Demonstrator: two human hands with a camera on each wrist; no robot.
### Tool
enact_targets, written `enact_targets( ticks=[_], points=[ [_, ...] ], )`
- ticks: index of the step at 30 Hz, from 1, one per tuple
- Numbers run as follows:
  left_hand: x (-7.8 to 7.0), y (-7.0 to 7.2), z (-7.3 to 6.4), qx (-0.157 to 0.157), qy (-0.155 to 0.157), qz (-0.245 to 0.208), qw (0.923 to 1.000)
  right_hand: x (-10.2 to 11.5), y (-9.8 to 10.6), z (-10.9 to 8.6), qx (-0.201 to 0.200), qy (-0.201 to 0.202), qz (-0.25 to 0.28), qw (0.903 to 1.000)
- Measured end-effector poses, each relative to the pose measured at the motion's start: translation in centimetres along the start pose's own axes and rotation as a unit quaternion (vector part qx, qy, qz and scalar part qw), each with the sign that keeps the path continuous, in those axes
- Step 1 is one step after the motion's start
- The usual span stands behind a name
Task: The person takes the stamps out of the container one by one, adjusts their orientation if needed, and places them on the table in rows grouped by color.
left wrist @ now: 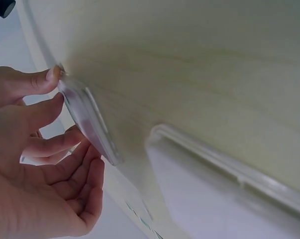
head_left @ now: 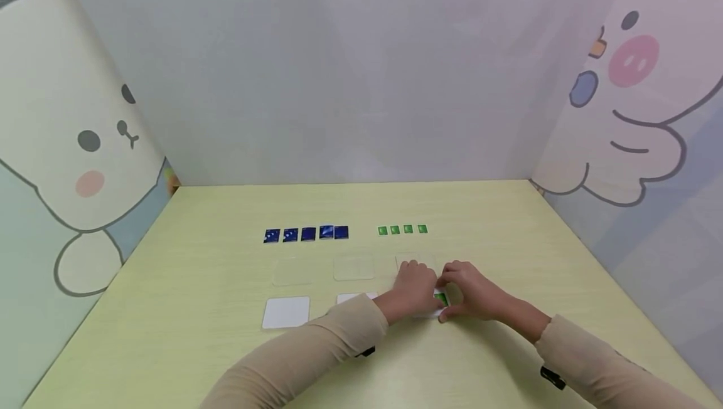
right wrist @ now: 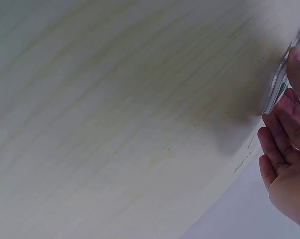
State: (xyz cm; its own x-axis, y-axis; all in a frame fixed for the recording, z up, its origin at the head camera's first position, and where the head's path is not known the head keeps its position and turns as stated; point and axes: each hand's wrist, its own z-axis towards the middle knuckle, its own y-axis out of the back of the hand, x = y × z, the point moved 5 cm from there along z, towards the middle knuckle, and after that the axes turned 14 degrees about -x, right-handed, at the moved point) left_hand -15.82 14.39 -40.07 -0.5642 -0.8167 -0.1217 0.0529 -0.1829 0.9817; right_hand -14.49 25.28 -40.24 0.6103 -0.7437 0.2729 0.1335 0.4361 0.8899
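Between both hands sits a shallow clear-edged plastic case with a white inside, at the right end of the near row. A small green card lies in it, partly covered by the fingers. My left hand holds the case's left side, its thumb across toward the green card. My right hand grips the right side, thumb at the near corner and fingers at the far one. Both wrist views show the case edge-on, the left wrist view with fingers curled at its rim.
Two more white cases stand to the left, one partly behind the left sleeve. Farther back lie transparent lids in a row. Behind them are several dark blue cards and several small green cards.
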Motion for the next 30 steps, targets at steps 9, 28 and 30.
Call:
enact_targets(
  ticks=[9, 28, 30],
  points=[
    [-0.3, 0.32, -0.04, -0.009, 0.023, 0.008, 0.9997, 0.04, 0.1, 0.06, 0.002, -0.001, -0.004, 1.0],
    [0.38, -0.01, 0.36, -0.022, 0.048, -0.066, 0.9964, 0.15, 0.26, 0.0, -0.005, 0.007, 0.001, 1.0],
    [0.46, 0.03, 0.42, -0.026, 0.051, -0.068, 0.996, 0.21, 0.3, 0.03, -0.005, 0.01, 0.004, 0.9999]
  ],
)
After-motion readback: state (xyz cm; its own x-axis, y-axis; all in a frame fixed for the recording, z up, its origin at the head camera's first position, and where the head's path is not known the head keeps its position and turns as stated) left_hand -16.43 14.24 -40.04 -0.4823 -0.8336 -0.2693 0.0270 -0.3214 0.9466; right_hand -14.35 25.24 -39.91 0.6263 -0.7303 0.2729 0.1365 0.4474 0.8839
